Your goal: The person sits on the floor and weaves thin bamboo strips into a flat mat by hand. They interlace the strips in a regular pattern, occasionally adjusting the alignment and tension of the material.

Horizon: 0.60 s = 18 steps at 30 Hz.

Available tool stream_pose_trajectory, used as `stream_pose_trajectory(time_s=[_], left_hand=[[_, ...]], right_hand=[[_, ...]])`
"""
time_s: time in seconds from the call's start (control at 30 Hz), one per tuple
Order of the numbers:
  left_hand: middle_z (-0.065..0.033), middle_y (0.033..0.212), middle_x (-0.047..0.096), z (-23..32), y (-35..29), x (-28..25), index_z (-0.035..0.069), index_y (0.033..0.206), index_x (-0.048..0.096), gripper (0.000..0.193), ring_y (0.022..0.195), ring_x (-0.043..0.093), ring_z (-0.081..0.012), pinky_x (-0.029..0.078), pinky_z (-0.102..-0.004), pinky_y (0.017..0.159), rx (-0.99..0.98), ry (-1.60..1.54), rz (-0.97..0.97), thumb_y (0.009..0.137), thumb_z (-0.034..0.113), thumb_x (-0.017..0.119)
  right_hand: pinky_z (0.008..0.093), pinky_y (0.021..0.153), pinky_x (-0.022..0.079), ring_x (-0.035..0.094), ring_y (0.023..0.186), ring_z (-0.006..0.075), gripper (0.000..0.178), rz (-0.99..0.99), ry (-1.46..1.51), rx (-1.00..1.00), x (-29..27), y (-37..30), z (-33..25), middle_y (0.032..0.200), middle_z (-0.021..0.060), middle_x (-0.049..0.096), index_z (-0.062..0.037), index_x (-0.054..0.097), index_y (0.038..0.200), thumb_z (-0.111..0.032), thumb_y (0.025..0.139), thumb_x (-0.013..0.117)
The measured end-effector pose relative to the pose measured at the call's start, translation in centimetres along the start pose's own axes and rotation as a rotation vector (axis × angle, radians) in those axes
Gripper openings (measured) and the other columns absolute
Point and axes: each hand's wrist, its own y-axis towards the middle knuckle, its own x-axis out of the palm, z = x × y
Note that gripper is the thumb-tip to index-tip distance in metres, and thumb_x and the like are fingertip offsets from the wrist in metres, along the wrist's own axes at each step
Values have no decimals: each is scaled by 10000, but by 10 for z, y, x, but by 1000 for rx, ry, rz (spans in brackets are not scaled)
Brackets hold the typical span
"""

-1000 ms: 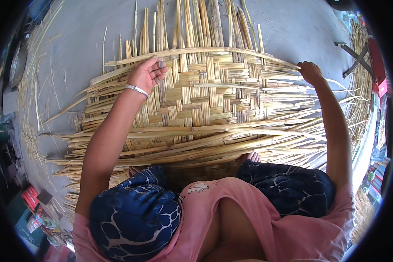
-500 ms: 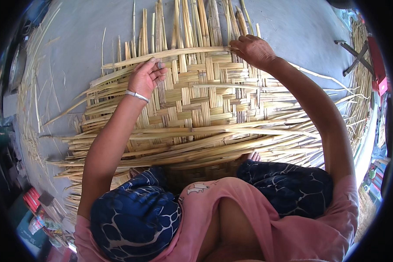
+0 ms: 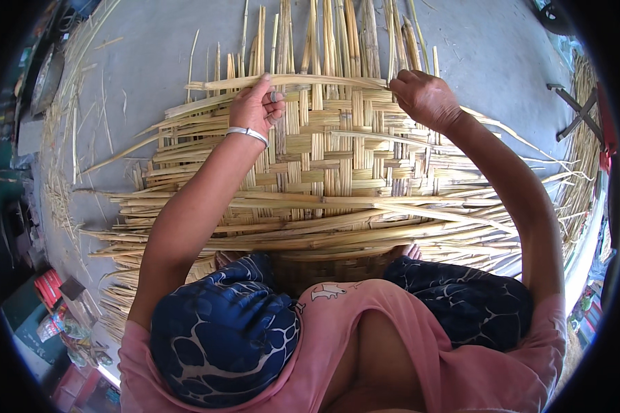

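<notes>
A large mat of flat, split cane strips (image 3: 324, 182) lies half woven on the floor in front of me. Across its far part runs a pale cane strip (image 3: 331, 80), over the base of several lengthwise strips (image 3: 351, 41) that stick out beyond the weave. My right hand (image 3: 426, 100) is closed in a pinch at the right end of that strip. Toward its left part, my left hand (image 3: 257, 110) has the thumb pressed on the strip and the fingers curled; it wears a ring and a bangle. The left fingertips' contact is partly hidden.
Loose cane strips (image 3: 296, 237) lie across the near side of the mat, close to my feet. More cane (image 3: 580, 144) is heaped at the right, beside a crossed-leg stand (image 3: 577, 113). Scraps of fibre litter the grey floor (image 3: 145, 76) at the left.
My left hand has moved up against the cane strip, its thumb now on it and its fingers more curled. The right hand stays at the strip's end. The whole view has shifted slightly.
</notes>
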Motion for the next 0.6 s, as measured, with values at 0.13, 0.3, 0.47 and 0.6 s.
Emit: stream_pose_trajectory(time_s=[0.13,0.3,0.47,0.6], left_hand=[[-35,725,624,6,-1,-2,110,865,578,224,630,617,-147,501,-263,540,-21,-78,-11,838,310,675],[-73,802,617,11,-5,-7,77,850,569,152,709,624,-190,513,-281,597,-9,-143,-38,847,220,618],[-126,882,619,15,-9,-14,26,940,554,189,796,635,-241,542,-327,676,32,-111,-32,852,180,619],[-157,885,614,15,-12,-15,-5,984,525,199,760,647,-251,558,-338,641,119,-133,-8,876,149,588]], right_hand=[[325,642,544,620,756,225,116,-4,29,-38,-4,-5,-11,833,61,570,-66,564,866,-58,766,624],[327,676,549,621,796,230,143,-42,47,-27,-12,-4,-16,838,68,574,-64,560,903,-66,774,622],[348,719,543,631,835,240,244,-137,58,21,-20,6,-23,878,80,599,-91,570,1061,-100,821,615],[389,773,526,640,857,265,275,-373,266,122,-27,17,-24,911,94,658,-117,597,1152,-271,938,518]])
